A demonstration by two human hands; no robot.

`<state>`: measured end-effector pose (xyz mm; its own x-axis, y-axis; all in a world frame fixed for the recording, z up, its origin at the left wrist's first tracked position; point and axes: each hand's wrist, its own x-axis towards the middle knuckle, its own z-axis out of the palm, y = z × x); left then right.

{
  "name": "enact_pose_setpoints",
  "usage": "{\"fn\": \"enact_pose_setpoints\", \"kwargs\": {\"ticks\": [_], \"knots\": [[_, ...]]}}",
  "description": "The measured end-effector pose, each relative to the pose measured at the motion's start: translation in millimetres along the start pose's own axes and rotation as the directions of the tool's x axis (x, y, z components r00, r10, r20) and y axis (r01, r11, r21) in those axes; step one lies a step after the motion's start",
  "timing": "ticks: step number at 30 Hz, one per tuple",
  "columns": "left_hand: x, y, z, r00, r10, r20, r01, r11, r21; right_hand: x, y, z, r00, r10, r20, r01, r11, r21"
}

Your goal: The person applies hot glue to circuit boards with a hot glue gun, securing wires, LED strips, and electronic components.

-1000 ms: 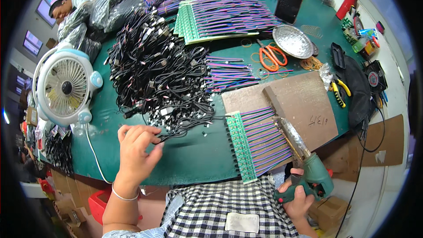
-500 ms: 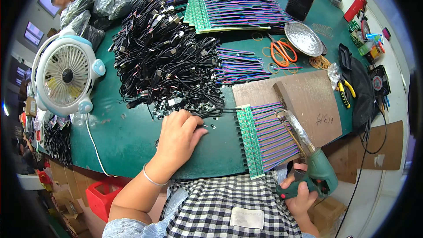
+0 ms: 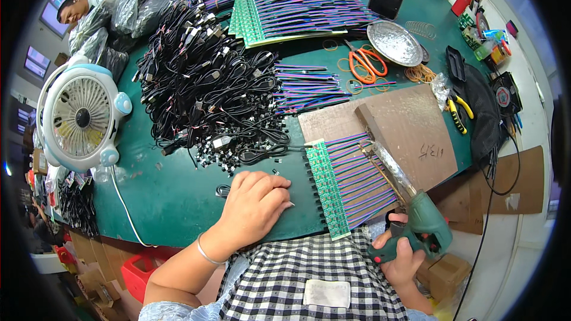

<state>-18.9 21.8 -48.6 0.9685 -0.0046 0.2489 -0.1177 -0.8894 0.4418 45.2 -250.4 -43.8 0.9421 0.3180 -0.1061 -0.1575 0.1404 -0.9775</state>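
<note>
My right hand [image 3: 405,260] is wrapped round the grip of a green soldering gun [image 3: 426,223]. The gun's metal barrel and tip reach over the coloured wires, up to a brown wooden bar [image 3: 372,123]. A green circuit board strip [image 3: 327,187] lies in front of me, with black parts along its left edge and wires running right. One black cable meets its top end. My left hand [image 3: 253,208] rests palm down on the table left of the strip, fingers curled together; whatever they may hold is hidden. Beside it lie a small black cable loop [image 3: 222,191] and tiny loose connectors [image 3: 235,159].
A big heap of black cables [image 3: 202,77] covers the middle left. A fan [image 3: 82,116] stands further left. Stacked wired boards [image 3: 297,18], orange scissors [image 3: 367,65], a metal dish [image 3: 394,43] and yellow pliers [image 3: 459,113] lie beyond the brown board [image 3: 410,125]. A person is at the far left.
My left hand has drawn back from the small connectors toward me, its fingers now curled lower on the table. The view has shifted slightly; the soldering gun stays over the wires.
</note>
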Motion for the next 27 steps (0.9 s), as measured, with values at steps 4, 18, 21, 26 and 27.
{"fn": "enact_pose_setpoints", "kwargs": {"ticks": [4,18,21,26,27], "knots": [[19,-16,-1,0.991,-0.038,-0.126,0.051,0.994,0.097,2,-4,1,0.998,0.049,-0.038,-0.048,0.999,0.013],[12,39,-17,0.999,0.032,-0.018,-0.036,0.962,-0.272,11,-6,16,0.91,0.297,0.289,-0.319,0.947,0.031],[17,46,-12,0.998,0.057,0.003,-0.053,0.949,-0.309,16,-15,30,0.865,0.388,0.317,-0.379,0.921,-0.093],[25,56,-6,0.997,0.069,-0.022,-0.073,0.942,-0.328,14,-3,39,0.93,0.254,0.267,-0.266,0.964,0.012],[25,57,-6,0.997,0.077,-0.014,-0.077,0.942,-0.327,15,-4,39,0.931,0.253,0.262,-0.266,0.964,0.013]]}}
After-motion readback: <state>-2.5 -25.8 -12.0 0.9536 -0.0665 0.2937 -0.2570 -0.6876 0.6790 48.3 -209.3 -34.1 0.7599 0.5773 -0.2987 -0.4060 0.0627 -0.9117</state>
